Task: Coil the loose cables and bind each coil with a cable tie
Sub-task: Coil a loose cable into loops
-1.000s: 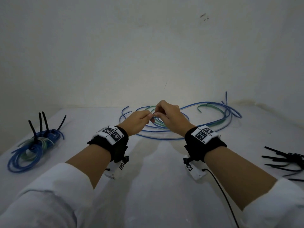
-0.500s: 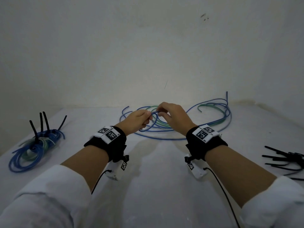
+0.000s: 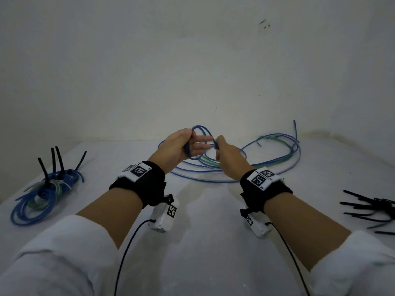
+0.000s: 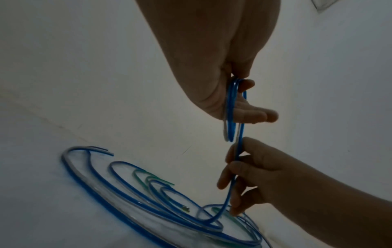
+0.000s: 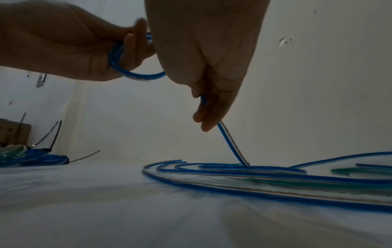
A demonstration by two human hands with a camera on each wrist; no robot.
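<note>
— From over the shoulders: what step is this?

— Coiling. The left hand [image 3: 181,146] is holding a small blue coil [image 3: 197,144] above the table [image 3: 203,242], thumb clamping the loops while its fingers are lying fairly straight through them. The right hand [image 3: 227,155] is pinching the same cable just beside it. I'd say the next move is laying another turn into the left hand. A bound bundle [image 3: 42,193] is lying far left, spare cable ties [image 3: 372,208] far right.

— And under the left wrist?

— The loops [image 4: 231,109] are showing edge-on, so I can't be counting them. The right hand's fingers [image 4: 230,182] are curling round the strand running down to the loose cables [image 4: 148,201].

— The right wrist view?

— It's dim. The palm is hiding part of the coil [image 5: 127,72]; the strand [image 5: 230,144] is leaving the fingertips toward the table. The pile is running off the right edge, so its free end isn't showing.
</note>
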